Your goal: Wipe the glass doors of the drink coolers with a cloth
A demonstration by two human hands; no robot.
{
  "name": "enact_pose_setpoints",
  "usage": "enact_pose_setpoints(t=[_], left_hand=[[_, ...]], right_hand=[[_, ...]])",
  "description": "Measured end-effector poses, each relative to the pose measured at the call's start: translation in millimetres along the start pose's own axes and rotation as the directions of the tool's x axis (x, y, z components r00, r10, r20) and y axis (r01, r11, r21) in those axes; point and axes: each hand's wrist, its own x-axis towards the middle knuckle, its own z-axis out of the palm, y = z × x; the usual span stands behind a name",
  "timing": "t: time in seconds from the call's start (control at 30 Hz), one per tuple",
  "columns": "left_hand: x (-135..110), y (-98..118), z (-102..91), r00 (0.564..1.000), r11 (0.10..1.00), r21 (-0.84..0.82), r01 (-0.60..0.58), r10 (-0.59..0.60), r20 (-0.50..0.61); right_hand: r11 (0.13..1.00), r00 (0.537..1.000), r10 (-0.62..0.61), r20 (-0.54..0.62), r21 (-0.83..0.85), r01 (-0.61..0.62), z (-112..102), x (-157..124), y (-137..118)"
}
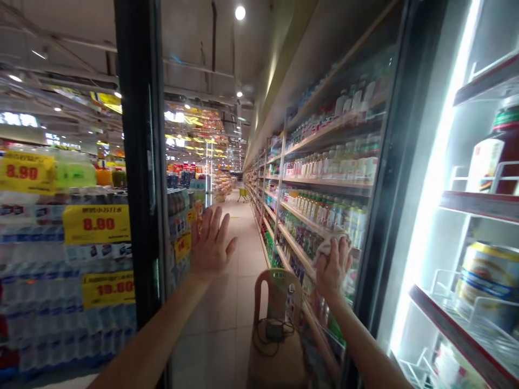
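Note:
A glass fridge door with a dark frame (140, 162) stands in front of me, and the aisle shows through its pane. My left hand (211, 246) is raised with its fingers stretched out, palm toward the glass. It appears to rest on the pane and holds nothing. Farther right, my right hand (333, 267) presses a pale, crumpled cloth (325, 247) against the glass, close to the door's right frame. Part of the cloth is hidden behind the fingers.
Beyond the glass is a plastic chair (279, 302) with a coiled black cable (274, 330) on it. Shelves of bottles (324, 208) line the right side. Lit cooler racks (478, 208) hold drinks at far right. Stacked bottle packs (40, 302) with yellow price signs (97, 224) stand left.

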Motion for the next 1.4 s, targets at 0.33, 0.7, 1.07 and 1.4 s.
enact_pose_setpoints(t=[0.33, 0.7, 1.07, 1.4], left_hand=[[-0.8, -1.3, -0.8, 1.0, 0.998, -0.065, 0.02, -0.019, 0.013], [0.5, 0.1, -3.6, 1.0, 0.999, -0.038, 0.009, -0.009, 0.002], [-0.4, -0.6, -4.1, 1.0, 0.999, -0.051, 0.018, -0.017, 0.016], [0.5, 2.8, -6.2, 0.999, 0.997, -0.065, 0.034, -0.033, 0.023]], right_hand=[[0.944, 0.946, -0.322, 0.041, 0.092, 0.317, 7.5, 12.7, -42.5], [0.81, 0.824, -0.564, 0.042, 0.223, 0.543, 9.7, 17.9, -75.9], [0.749, 0.764, -0.644, 0.028, 0.227, 0.623, 9.9, 37.5, -84.2], [0.995, 0.993, -0.035, -0.109, 0.086, 0.045, 10.9, 77.6, -35.4]])
